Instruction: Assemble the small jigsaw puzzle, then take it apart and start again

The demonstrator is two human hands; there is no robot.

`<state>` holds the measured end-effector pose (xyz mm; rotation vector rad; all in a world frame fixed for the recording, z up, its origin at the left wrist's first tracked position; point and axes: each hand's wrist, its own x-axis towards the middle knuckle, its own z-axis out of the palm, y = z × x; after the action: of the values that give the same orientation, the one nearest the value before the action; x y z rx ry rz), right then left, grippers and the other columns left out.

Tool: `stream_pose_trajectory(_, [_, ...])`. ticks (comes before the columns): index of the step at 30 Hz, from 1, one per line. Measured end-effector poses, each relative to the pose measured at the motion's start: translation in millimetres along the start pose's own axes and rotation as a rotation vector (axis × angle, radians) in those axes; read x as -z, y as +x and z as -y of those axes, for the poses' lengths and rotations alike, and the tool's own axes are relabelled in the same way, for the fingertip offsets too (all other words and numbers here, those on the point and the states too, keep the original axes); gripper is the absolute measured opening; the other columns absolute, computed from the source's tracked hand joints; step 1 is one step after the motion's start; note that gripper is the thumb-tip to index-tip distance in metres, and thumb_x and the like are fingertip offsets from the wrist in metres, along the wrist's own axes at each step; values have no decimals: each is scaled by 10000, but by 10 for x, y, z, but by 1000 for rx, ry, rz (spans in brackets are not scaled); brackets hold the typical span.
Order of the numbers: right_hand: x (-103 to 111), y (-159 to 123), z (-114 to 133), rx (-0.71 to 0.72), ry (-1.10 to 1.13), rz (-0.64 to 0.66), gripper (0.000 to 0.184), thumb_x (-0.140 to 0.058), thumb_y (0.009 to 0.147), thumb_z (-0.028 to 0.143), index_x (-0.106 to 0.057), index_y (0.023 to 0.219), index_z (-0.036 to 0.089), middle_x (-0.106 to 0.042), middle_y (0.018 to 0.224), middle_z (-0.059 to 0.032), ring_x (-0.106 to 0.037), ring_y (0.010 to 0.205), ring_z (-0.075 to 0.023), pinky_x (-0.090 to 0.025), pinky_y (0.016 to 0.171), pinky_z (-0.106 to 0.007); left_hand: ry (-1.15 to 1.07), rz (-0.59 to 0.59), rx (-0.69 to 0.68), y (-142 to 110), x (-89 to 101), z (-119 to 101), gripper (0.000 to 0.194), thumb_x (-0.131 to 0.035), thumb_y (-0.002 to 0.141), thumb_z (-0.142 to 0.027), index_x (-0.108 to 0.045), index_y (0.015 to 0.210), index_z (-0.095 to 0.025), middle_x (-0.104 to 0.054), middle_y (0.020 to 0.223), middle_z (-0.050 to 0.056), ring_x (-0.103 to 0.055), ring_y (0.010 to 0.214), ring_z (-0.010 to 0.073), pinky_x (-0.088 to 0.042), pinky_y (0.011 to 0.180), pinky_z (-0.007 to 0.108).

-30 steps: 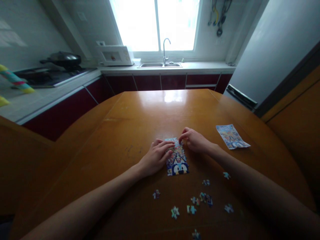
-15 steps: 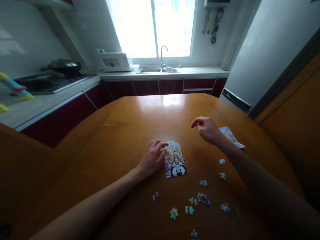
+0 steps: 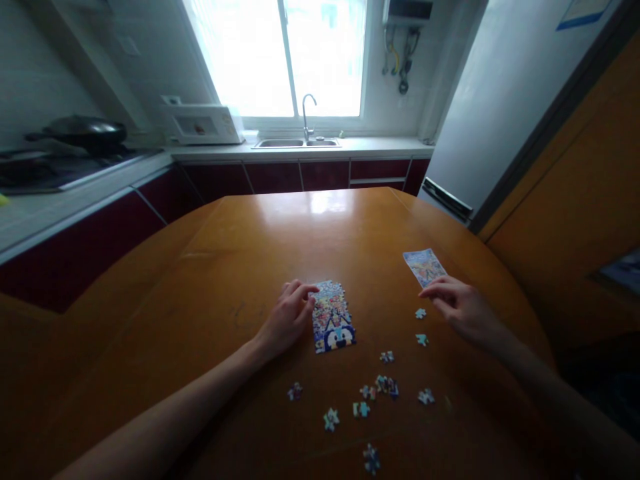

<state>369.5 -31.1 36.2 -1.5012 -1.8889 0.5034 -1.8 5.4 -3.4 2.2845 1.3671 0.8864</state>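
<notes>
A partly assembled jigsaw puzzle [image 3: 333, 317] lies flat on the table, a blue dog-like face at its near end. My left hand [image 3: 289, 312] rests at its left edge, fingers reaching out and the fingertips touching the upper left side. Over on the right, my right hand [image 3: 460, 308] hovers with bent fingers apart from the thumb and nothing visible between them. It is beside the near corner of a picture card [image 3: 424, 265]. Just left of that hand lies a pale puzzle piece [image 3: 421, 313], with a teal puzzle piece [image 3: 422, 339] nearer to me.
Several loose pieces lie nearer me on the wooden table [image 3: 225, 267], among them a small cluster [image 3: 387, 385], a lone piece [image 3: 331, 419] and another piece [image 3: 371, 459]. Beyond the table are a counter with a sink [image 3: 280, 143], a microwave [image 3: 205, 125] and a fridge [image 3: 480, 100].
My right hand has moved right and toward me, uncovering more of the picture card. My left hand stays at the puzzle's edge. The whole view has shifted as my head turned right.
</notes>
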Motion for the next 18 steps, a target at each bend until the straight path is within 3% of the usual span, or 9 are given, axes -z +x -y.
stream_pose_trajectory(5, [-39, -361, -72, -50, 10, 125, 229, -532, 882, 256, -747, 938, 196, -687, 961, -74, -606, 706, -167, -471, 643, -294, 15, 11, 2, 13, 3, 4, 253, -427, 1000, -315, -631, 1092, -196, -581, 1001, 68, -527, 1008, 239, -455, 914, 393])
stream_pose_trajectory(9, [-80, -533, -60, -91, -19, 186, 217, -541, 905, 287, -740, 921, 203, -691, 956, -79, -639, 791, -192, -489, 709, -301, 25, 9, -4, 18, -3, 11, 261, -424, 999, -328, -632, 1087, -196, -574, 979, 65, -527, 986, 237, -460, 901, 392])
stream_pose_trajectory(18, [-153, -468, -229, -177, -176, 52, 238, -527, 892, 273, -722, 999, 187, -713, 1018, -100, -664, 914, -249, -498, 841, -375, 15, 15, -10, 15, -6, 11, 260, -421, 999, -327, -629, 1077, -192, -570, 985, 67, -521, 998, 244, -454, 914, 413])
